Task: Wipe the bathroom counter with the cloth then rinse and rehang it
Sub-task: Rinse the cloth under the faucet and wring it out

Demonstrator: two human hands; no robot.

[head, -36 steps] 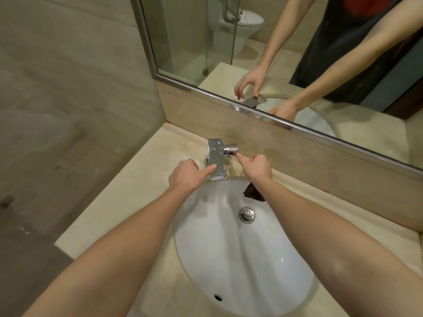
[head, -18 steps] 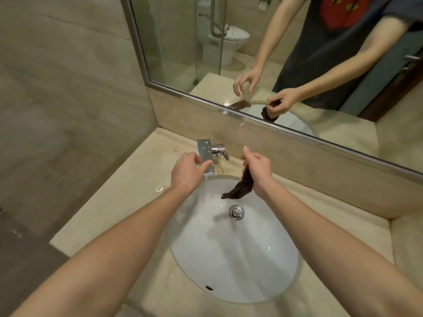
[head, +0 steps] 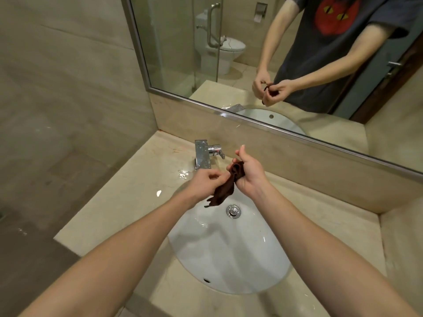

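Both hands have left the faucet [head: 202, 154]: right hand [head: 248, 173] clenches the bunched brown cloth [head: 225, 188], left hand [head: 206, 183] pinches its hanging end; no writing is legible.

Bare forearms, dark grey short-sleeved tee [head: 343, 53] — red cat-face print

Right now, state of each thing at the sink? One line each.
cloth: bunched, held over the basin by both hands, tail hanging.
left hand: pinching the cloth's lower part.
right hand: closed on the cloth's upper end.
faucet: no water visibly running.
sink: drain stopper in place, droplets, no pooled water.
counter: wet patches near the faucet.
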